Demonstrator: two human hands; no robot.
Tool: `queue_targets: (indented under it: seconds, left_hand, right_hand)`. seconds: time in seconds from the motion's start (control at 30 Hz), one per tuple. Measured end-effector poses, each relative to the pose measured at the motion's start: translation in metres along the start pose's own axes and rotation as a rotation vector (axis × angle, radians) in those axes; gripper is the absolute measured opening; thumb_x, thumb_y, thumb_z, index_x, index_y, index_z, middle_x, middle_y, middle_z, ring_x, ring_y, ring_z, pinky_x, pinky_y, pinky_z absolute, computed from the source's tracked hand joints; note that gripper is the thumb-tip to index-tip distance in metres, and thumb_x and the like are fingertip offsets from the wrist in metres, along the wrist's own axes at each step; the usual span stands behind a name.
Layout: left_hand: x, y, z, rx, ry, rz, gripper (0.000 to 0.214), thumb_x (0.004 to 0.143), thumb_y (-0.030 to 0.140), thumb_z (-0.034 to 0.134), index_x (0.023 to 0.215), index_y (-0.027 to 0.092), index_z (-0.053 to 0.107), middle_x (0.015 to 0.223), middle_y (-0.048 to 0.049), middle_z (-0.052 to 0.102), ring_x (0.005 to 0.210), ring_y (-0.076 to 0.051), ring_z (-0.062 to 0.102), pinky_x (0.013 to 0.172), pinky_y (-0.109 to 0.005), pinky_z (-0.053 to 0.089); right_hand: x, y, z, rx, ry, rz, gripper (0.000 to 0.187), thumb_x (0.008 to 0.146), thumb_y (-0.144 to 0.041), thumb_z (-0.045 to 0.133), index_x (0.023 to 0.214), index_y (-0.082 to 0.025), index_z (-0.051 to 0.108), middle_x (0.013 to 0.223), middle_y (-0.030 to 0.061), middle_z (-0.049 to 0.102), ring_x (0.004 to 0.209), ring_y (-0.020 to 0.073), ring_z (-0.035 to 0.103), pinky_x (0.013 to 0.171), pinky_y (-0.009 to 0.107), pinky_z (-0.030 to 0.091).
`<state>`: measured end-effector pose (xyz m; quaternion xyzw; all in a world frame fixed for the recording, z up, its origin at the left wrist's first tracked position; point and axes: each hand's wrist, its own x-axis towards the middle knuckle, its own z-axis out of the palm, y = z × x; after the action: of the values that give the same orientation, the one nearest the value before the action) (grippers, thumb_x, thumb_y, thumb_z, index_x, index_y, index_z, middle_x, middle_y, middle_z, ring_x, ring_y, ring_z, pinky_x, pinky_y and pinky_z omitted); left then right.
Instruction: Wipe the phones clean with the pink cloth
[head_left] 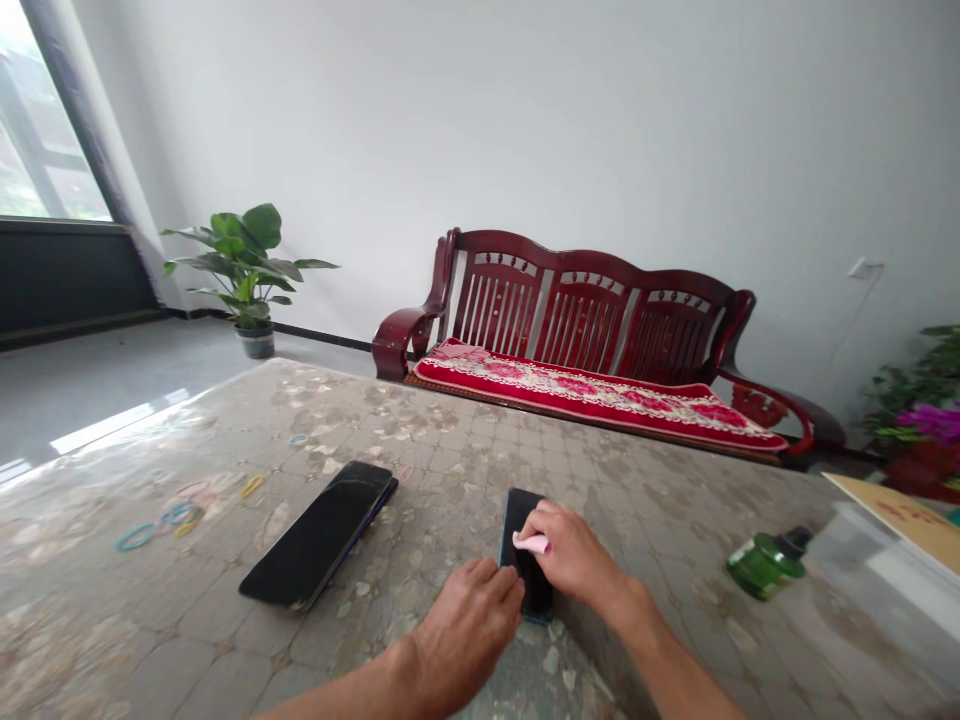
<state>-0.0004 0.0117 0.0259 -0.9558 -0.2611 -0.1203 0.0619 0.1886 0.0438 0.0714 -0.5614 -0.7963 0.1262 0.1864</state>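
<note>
The right hand (574,555) pinches a small pink cloth (531,543) between thumb and closed fingers and presses it on the dark phone (517,510), which lies flat on the table (465,440). The left hand (465,625) has its fingers curled, tips on the phone's near left edge; I cannot tell if they clamp or only press it.

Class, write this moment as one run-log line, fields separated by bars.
left hand: touches small phone | right hand: presses pink cloth on its screen | nearby: larger dark device, green bottle
</note>
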Motion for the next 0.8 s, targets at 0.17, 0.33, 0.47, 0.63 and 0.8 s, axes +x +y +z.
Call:
queue_targets:
  seconds: [0.17, 0.33, 0.47, 0.63, 0.8]
  left_hand:
    - [-0.001, 0.0, -0.005, -0.018, -0.041, -0.015, 0.013, 0.096, 0.015, 0.051, 0.091, 0.017, 0.062, 0.099, -0.0062, 0.063, 0.09, -0.022, 0.056, 0.074, -0.036, 0.044]
    - [-0.001, 0.001, -0.005, -0.037, -0.016, -0.048, 0.015, 0.099, 0.017, 0.047, 0.095, 0.018, 0.061, 0.101, -0.0059, 0.065, 0.088, -0.022, 0.058, 0.075, -0.036, 0.046]
    - [0.001, 0.001, -0.009, -0.041, -0.061, -0.044, 0.016, 0.098, 0.017, 0.047, 0.091, 0.018, 0.062, 0.096, -0.0061, 0.065, 0.088, -0.022, 0.059, 0.076, -0.036, 0.047]
    - [0.002, -0.001, -0.032, -0.12, -0.148, -0.058, 0.013, 0.095, 0.017, 0.051, 0.094, 0.018, 0.064, 0.099, -0.0063, 0.067, 0.093, -0.023, 0.062, 0.083, -0.034, 0.049]
    - [0.01, -0.017, -0.062, -0.278, -0.286, -0.248, 0.009, 0.083, 0.021, 0.066, 0.091, 0.021, 0.07, 0.101, -0.0048, 0.071, 0.095, -0.025, 0.067, 0.089, -0.034, 0.05]
  right_hand:
    - [0.008, 0.015, 0.006, -0.063, 0.148, 0.092, 0.02, 0.088, -0.008, 0.052, 0.084, -0.02, 0.067, 0.088, 0.0029, 0.065, 0.085, 0.0151, 0.062, 0.074, 0.022, 0.039]
    - [-0.005, 0.008, 0.011, -0.071, 0.147, 0.066, 0.019, 0.088, -0.01, 0.051, 0.083, -0.021, 0.066, 0.089, 0.0031, 0.064, 0.083, 0.0144, 0.061, 0.072, 0.022, 0.038]
    - [-0.017, -0.004, 0.002, -0.025, -0.011, -0.01, 0.018, 0.082, -0.008, 0.054, 0.08, -0.021, 0.066, 0.085, 0.0008, 0.064, 0.078, 0.0124, 0.06, 0.068, 0.021, 0.036]
    - [-0.016, -0.007, -0.007, -0.035, -0.086, -0.017, 0.024, 0.078, -0.004, 0.051, 0.084, -0.021, 0.067, 0.089, 0.0015, 0.064, 0.083, 0.0125, 0.06, 0.069, 0.021, 0.035]
    - [-0.015, -0.008, -0.008, -0.06, -0.109, -0.023, 0.025, 0.079, -0.005, 0.05, 0.087, -0.021, 0.067, 0.092, 0.0017, 0.064, 0.084, 0.0131, 0.059, 0.069, 0.022, 0.034]
